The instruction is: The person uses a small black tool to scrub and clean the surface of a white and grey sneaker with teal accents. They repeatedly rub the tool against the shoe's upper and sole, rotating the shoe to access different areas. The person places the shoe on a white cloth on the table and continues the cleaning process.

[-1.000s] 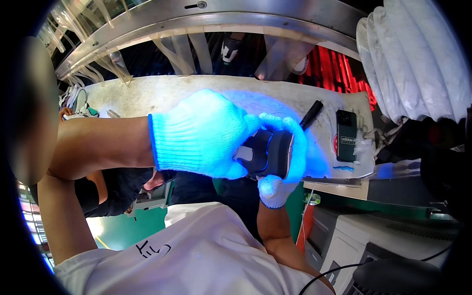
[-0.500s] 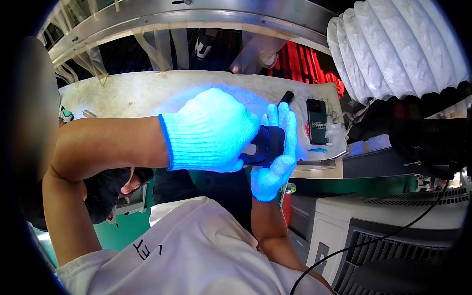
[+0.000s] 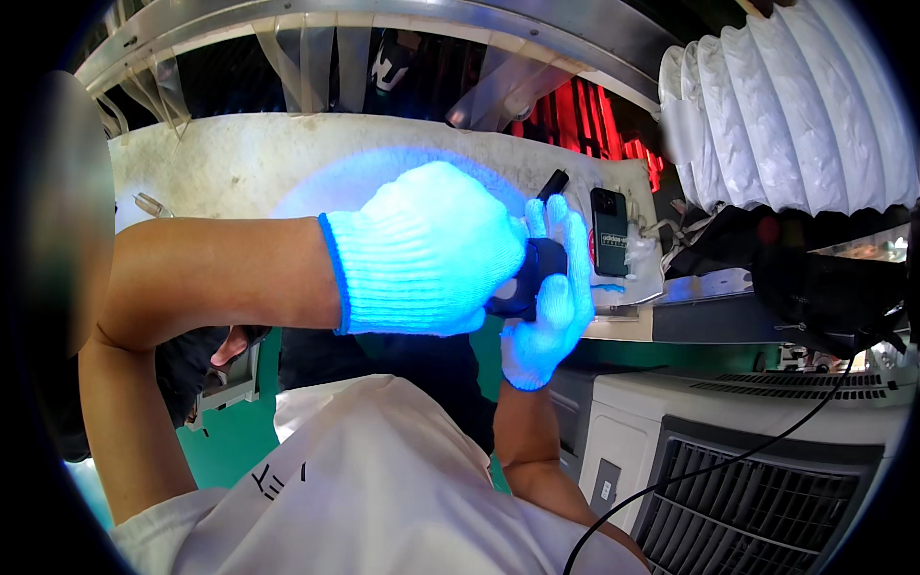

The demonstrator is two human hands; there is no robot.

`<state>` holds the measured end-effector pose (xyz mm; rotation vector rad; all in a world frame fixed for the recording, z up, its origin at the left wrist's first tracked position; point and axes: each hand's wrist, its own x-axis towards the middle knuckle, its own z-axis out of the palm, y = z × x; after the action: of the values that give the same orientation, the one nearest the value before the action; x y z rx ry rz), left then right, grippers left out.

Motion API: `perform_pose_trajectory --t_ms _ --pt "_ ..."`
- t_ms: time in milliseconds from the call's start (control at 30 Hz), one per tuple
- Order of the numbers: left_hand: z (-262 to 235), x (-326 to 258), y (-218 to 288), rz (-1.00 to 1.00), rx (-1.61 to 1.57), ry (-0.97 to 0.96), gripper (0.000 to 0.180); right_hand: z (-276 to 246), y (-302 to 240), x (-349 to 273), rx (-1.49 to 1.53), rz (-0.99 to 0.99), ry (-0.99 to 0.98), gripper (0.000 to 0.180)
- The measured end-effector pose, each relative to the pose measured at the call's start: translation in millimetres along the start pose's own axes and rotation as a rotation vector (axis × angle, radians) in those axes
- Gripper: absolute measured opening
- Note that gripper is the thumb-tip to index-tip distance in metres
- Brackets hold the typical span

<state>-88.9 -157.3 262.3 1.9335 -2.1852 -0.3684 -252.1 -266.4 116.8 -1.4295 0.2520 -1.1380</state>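
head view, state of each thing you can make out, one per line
left hand: gloved, curled over dark item
right hand: gloved, fingers extended, against dark item
dark item: held, mostly hidden
phone: lying camera side up
table: partly lit blue
clear strips: hanging
white duct: ribbed, creased
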Motion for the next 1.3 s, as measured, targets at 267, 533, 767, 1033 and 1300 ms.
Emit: perform_pose_trajectory --t_ms 267,533,767,1033,1300 --pt "56.7 -12.6 5.7 0.028 -0.056 0.447 0.055 -27.8 -31.3 9.2 -0.129 0.121 -0.110 0.093" --pt "89.1 -37.3 13.5 0.133 -0.140 0.773 0.060 -26.9 -24.7 -13.2 -0.024 0.051 -0.126 0.085" --pt "110.7 -38.3 7.0 0.116 -0.121 0.872 0.049 -38.2 -40.4 -6.0 -0.104 0.120 -0.291 0.053" --pt "128.8 -38.3 -0.1 0.189 -0.116 0.961 0.053 -31.4 -71.3 2.4 -0.426 0.170 -0.397 0.040" --pt "87.3 -76.2 -41.1 0.071 -0.499 0.743 0.104 -16.1 -56.6 -33.5 -0.318 0.069 -0.341 0.087"
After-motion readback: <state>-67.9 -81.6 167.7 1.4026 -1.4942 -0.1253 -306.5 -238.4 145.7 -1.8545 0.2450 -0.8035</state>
